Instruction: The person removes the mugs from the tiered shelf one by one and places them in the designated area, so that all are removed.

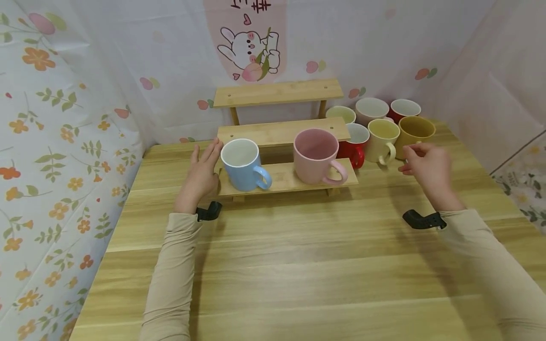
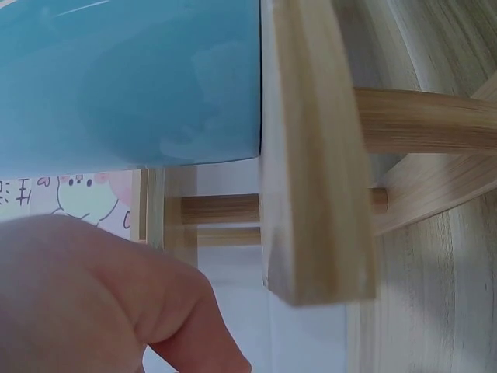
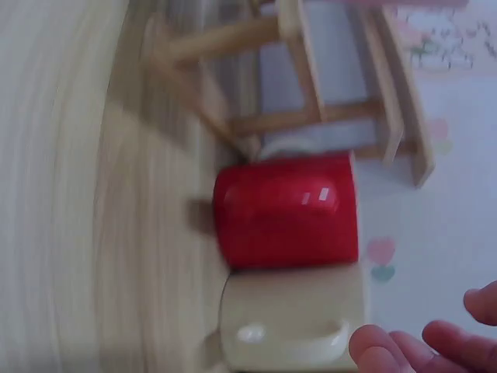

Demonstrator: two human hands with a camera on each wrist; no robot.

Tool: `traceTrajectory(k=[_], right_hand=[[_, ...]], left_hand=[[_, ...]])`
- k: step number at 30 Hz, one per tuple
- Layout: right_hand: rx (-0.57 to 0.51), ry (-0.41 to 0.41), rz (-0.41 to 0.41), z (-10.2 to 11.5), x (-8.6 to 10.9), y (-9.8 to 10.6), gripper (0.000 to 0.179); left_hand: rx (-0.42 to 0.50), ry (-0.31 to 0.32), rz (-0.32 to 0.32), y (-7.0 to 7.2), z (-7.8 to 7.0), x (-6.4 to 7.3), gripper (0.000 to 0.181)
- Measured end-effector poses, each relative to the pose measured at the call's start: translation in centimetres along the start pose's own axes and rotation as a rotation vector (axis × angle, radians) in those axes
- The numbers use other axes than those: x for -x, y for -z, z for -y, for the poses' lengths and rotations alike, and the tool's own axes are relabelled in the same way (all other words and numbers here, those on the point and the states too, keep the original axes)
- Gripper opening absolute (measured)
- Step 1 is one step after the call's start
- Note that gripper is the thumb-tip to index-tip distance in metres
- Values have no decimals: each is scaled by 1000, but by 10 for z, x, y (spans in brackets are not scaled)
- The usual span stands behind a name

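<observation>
A light blue mug (image 1: 240, 173) and a larger pink mug (image 1: 310, 166) stand upright on the lowest step of a three-step wooden rack (image 1: 279, 177), handles toward the right. My left hand (image 1: 200, 175) is at the rack's left end beside the blue mug, its fingers extended; whether they touch the rack I cannot tell. My right hand (image 1: 431, 168) hovers by the mustard mug (image 1: 415, 128), fingers bent. In the right wrist view its fingertips (image 3: 377, 353) are apart with nothing between them, close to the cream mug (image 3: 279, 318). Next to that is a red mug (image 3: 287, 210).
Right of the rack, several mugs stand close together on the wooden table (image 1: 298, 265), including a pale green one (image 1: 341, 113), a white-lined one (image 1: 372, 109) and a dark red one (image 1: 405, 109). The rack's middle step (image 1: 277, 132) and top step (image 1: 277, 92) rise behind. Patterned cloth hangs around.
</observation>
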State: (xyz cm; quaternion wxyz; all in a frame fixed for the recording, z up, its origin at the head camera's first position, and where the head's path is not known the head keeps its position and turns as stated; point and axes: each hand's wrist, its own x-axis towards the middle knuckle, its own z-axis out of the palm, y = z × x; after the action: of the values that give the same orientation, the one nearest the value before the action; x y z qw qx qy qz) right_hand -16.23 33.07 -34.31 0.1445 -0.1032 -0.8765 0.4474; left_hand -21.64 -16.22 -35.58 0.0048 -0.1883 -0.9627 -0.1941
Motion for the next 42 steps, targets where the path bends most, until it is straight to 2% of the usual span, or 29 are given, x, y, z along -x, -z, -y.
traceTrajectory(k=[4, 14, 22, 27, 35, 42], right_hand=[[-26, 35, 13, 14, 9, -10, 45], [-31, 36, 99, 45, 26, -23, 48], [46, 104, 108, 61, 38, -33, 38], [56, 111, 199, 68, 44, -40, 43], [-8, 130, 318, 71, 51, -55, 45], [-75, 145, 323, 79, 57, -62, 37]], left_hand=[[1, 8, 3, -1, 0, 0, 78], [-12, 9, 16, 1, 0, -1, 78], [-2, 24, 33, 1, 0, -1, 78], [-13, 16, 26, 0, 1, -1, 78], [1, 28, 35, 1, 2, -1, 80], [-2, 31, 35, 1, 1, -2, 79]])
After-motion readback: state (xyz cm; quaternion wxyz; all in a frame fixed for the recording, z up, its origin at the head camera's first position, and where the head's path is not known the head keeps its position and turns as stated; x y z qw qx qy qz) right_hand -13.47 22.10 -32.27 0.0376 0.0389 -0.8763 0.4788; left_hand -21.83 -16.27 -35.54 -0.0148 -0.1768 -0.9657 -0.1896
